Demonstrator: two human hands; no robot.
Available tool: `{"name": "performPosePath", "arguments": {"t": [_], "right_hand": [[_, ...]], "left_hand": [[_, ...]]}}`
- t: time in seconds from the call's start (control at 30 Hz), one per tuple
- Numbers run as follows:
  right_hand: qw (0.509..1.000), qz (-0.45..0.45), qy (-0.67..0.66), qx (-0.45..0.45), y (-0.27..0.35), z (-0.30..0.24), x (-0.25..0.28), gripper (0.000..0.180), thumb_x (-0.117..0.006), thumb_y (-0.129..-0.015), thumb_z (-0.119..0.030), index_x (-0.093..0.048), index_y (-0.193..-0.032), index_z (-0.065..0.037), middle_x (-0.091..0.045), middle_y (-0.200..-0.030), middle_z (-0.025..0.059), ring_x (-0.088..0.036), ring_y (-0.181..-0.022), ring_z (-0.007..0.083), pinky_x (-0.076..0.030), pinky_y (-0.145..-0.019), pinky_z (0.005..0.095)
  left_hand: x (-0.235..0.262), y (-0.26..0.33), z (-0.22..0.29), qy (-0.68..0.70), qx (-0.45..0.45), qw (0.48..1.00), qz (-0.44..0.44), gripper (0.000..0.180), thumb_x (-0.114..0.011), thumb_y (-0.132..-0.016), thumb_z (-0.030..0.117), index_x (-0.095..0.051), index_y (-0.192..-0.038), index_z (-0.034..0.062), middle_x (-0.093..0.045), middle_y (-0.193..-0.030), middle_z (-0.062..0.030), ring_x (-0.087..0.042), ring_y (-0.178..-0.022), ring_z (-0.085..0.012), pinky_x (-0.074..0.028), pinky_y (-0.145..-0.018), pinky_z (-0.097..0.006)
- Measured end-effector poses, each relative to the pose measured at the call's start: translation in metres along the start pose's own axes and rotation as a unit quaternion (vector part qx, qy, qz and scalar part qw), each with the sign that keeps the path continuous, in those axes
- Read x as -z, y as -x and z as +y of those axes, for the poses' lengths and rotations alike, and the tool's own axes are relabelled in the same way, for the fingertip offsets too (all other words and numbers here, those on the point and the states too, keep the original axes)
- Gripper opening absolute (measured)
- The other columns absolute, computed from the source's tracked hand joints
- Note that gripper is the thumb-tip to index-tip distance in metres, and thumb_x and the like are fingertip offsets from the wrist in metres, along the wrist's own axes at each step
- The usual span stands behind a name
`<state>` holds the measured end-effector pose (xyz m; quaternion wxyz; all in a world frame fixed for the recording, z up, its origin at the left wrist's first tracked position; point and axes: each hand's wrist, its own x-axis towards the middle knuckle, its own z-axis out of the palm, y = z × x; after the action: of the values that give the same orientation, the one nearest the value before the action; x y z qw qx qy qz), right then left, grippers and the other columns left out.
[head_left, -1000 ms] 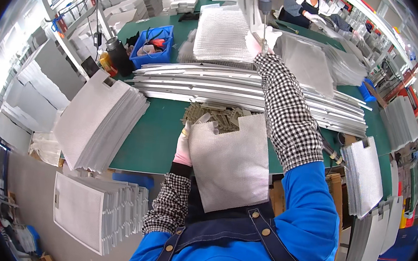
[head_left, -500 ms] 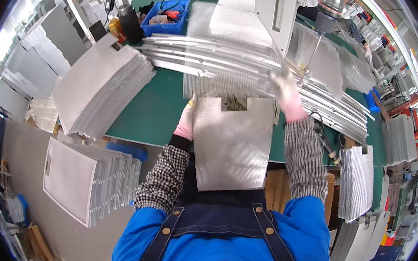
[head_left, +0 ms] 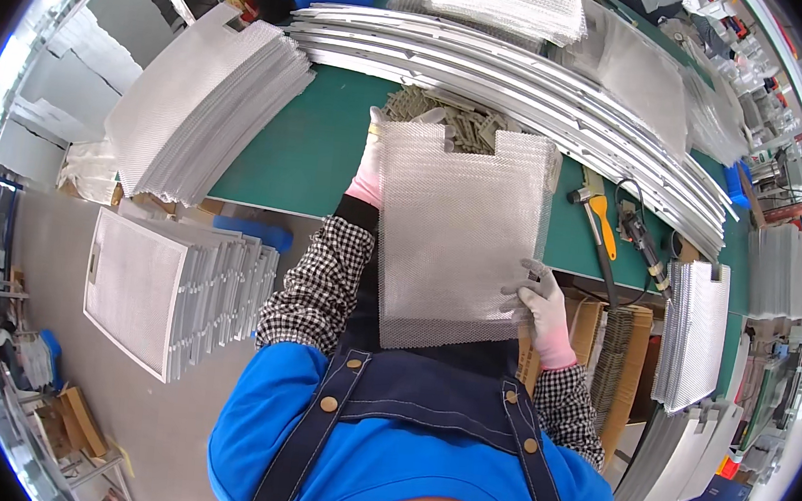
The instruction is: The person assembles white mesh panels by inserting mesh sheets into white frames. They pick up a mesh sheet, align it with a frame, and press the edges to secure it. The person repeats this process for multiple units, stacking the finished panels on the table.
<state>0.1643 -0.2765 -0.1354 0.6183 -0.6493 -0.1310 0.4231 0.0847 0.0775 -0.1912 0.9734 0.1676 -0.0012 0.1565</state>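
Two hands: both gloved, both on one mesh sheet
bench: green-topped table [head_left: 319,153], runs left to right across the far half of the view
rails: long bundle of silver metal strips [head_left: 530,81] lying on the bench, far side, long axis left-right
left stack: pile of mesh panels [head_left: 199,104] on the left end of the bench, fanned edges
floor stack: framed mesh panels [head_left: 164,287] standing on edge on the floor, near left
mesh sheet: silver expanded-metal sheet [head_left: 460,232], roughly rectangular, held at the near edge of the bench, over the person's lap; long axis runs near-far, notched end points far, plain end points near; slightly tilted
right stack: mesh pieces [head_left: 694,333] at right, off the bench end
clips: heap of small grey metal parts [head_left: 450,121] on the bench just beyond the sheet's far edge
left hand: [head_left: 371,157] grips the sheet's far-left corner, fingers closed on its edge
right hand: [head_left: 542,296] grips the near-right edge, fingers curled on the sheet, thumb on top
tools: yellow-handled scraper [head_left: 600,215] and a black hand tool [head_left: 640,238] on the bench, right of the sheet, apart from it
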Motion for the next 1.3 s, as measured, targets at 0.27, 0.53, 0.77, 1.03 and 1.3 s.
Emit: {"name": "performPosePath", "arguments": {"t": [0.27, 0.53, 0.77, 1.03, 1.3], "right_hand": [[1.000, -0.006, 0.009, -0.023, -0.005, -0.010, 0.006, 0.059, -0.046, -0.086, 0.005, -0.044, -0.145, 0.003, -0.069, -0.106, 0.0203, -0.072, -0.086, 0.0221, -0.059, -0.071, 0.0295], [0.972, -0.082, 0.216, -0.032, -0.016, -0.029, 0.036, 0.049, -0.059, -0.092, -0.011, -0.052, -0.140, 0.000, -0.068, -0.111, 0.0182, -0.069, -0.094, 0.0228, -0.057, -0.083, 0.0343], [0.852, 0.271, 0.321, 0.314, -0.146, -0.194, 0.208, 0.059, -0.067, -0.095, -0.036, -0.053, -0.139, 0.000, -0.066, -0.130, 0.0216, -0.064, -0.120, 0.0299, -0.048, -0.103, 0.0396], [0.674, 0.502, 0.541, 0.022, -0.269, -0.233, 0.256, 0.089, -0.071, -0.085, -0.053, -0.034, -0.153, -0.008, -0.065, -0.131, 0.0196, -0.064, -0.120, 0.0370, -0.048, -0.098, 0.0537], [0.875, 0.260, 0.071, 0.402, -0.199, -0.250, 0.270, 0.040, -0.066, -0.095, -0.016, -0.058, -0.130, 0.002, -0.066, -0.122, 0.0134, -0.066, -0.110, 0.0232, -0.056, -0.088, 0.0379]], "left_hand": [[-0.018, 0.007, -0.001, -0.030, -0.020, 0.999, 0.001, 0.118, -0.057, -0.081, 0.083, -0.025, -0.156, -0.0026, -0.057, -0.132, -0.0250, -0.061, -0.115, -0.0344, -0.053, -0.100, -0.049], [0.010, 0.007, 0.010, -0.027, -0.007, 0.993, 0.114, 0.078, -0.048, -0.099, 0.067, -0.053, -0.143, 0.0027, -0.062, -0.136, -0.0160, -0.062, -0.120, -0.0283, -0.049, -0.106, -0.045], [-0.003, 0.010, 0.010, -0.288, -0.144, 0.926, 0.198, 0.070, -0.047, -0.105, 0.054, -0.045, -0.149, -0.0003, -0.056, -0.141, -0.0153, -0.056, -0.125, -0.0247, -0.046, -0.109, -0.037], [-0.021, 0.012, 0.002, -0.130, -0.036, 0.988, 0.072, 0.089, -0.050, -0.096, 0.071, -0.045, -0.151, 0.0019, -0.061, -0.126, -0.0147, -0.060, -0.103, -0.0270, -0.051, -0.097, -0.043], [-0.029, 0.012, 0.002, -0.151, -0.042, 0.982, 0.106, 0.093, -0.061, -0.089, 0.071, -0.043, -0.148, 0.0003, -0.061, -0.124, -0.0165, -0.060, -0.106, -0.0297, -0.051, -0.095, -0.046]]}}
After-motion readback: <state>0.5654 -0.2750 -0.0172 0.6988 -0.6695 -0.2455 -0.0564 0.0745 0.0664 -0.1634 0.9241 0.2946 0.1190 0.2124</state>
